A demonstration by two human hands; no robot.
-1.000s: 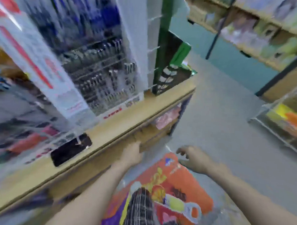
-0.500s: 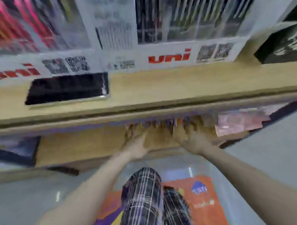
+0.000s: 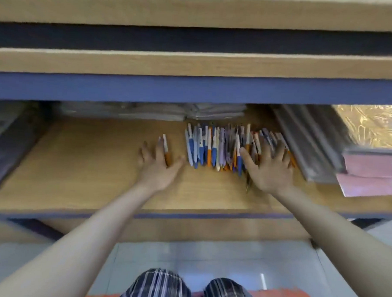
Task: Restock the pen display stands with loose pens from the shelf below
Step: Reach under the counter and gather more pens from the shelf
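Note:
A row of loose pens (image 3: 215, 147) with white, blue, orange and purple barrels lies on the lower wooden shelf (image 3: 88, 166). My left hand (image 3: 159, 167) lies flat on the shelf just left of the row, fingers spread, with one orange-tipped pen (image 3: 166, 148) under or between its fingers. My right hand (image 3: 268, 169) rests with spread fingers on the right end of the row, covering some pens. The pen display stands are out of view.
Stacked grey packets (image 3: 151, 111) lie at the back of the shelf. Grey folders (image 3: 312, 142) and pink booklets (image 3: 371, 178) lean at the right. A wooden counter edge (image 3: 194, 65) overhangs above. My knees (image 3: 184, 289) and the pale floor are below.
The view has dropped from the display stands and counter top to the lower shelf. Both hands have reached in and now lie spread on the pens.

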